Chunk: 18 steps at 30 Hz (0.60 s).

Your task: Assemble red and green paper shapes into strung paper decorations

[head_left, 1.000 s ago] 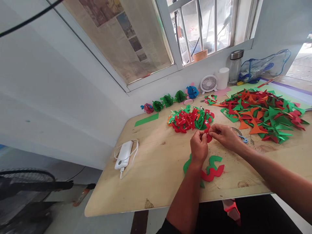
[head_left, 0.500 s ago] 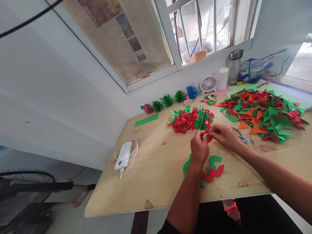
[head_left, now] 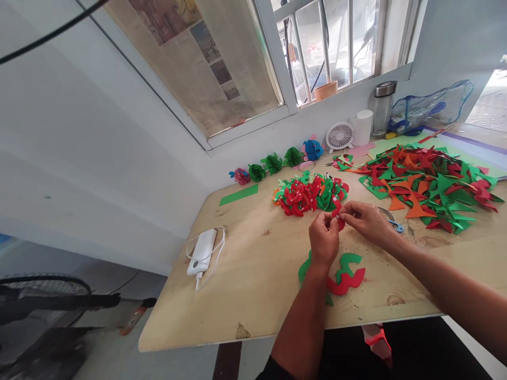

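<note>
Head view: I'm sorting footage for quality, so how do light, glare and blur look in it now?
Head view: the window glares nearly white between its bars; head view, lower left: the dark mesh sits in a dim, smeared corner; head view, table: left hand and right hand look fairly clear, but the red paper they pinch shows little fine detail.

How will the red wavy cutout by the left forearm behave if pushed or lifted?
The red wavy cutout looks thin and flat, so probably light and bendable. Lying flat, it seems unlikely to roll or tip. It appears to overlap the green cutout, so pushing may shift both.
</note>
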Tool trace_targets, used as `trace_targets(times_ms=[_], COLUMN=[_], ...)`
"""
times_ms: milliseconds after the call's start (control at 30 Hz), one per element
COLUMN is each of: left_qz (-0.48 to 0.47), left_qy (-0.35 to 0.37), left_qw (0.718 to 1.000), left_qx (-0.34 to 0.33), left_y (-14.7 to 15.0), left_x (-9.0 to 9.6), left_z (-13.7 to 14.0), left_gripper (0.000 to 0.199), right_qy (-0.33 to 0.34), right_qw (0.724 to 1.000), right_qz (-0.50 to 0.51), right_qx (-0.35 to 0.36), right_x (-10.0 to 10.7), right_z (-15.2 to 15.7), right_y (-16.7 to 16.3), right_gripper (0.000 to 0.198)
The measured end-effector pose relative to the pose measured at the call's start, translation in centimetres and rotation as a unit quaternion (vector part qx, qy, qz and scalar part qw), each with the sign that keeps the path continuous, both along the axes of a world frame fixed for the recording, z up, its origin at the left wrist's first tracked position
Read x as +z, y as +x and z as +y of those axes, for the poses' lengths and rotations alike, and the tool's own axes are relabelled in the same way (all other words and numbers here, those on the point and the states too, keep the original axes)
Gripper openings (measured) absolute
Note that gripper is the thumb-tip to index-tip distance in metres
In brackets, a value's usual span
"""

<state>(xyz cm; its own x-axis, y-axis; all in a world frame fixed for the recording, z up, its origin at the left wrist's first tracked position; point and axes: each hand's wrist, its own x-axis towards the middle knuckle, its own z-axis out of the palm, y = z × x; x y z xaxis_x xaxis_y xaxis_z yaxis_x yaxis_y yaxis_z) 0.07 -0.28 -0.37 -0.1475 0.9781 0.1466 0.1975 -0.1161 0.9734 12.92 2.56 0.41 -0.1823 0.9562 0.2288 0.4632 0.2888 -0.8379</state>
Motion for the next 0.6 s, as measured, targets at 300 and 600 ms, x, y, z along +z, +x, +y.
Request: trace_targets(times_ms=[300, 600], left_qz=[-0.056, -0.097], left_qy=[-0.027, -0.039], left_qw=[0.998, 0.995], left_qx=[-0.001, 0.001], left_y=[0.05, 0.13], left_x=[-0.24, 0.09], left_z=[0.32, 0.30], left_gripper=[0.010, 0.016], right_qy=[-0.002, -0.050], right_qw=[0.998, 0.997], right_qz=[0.057, 0.049], right_qx=[-0.028, 0.014], right_x=[0.23, 0.15], right_z=[0.00, 0.44], right_y=[0.00, 0.30], right_gripper=[0.021, 0.025])
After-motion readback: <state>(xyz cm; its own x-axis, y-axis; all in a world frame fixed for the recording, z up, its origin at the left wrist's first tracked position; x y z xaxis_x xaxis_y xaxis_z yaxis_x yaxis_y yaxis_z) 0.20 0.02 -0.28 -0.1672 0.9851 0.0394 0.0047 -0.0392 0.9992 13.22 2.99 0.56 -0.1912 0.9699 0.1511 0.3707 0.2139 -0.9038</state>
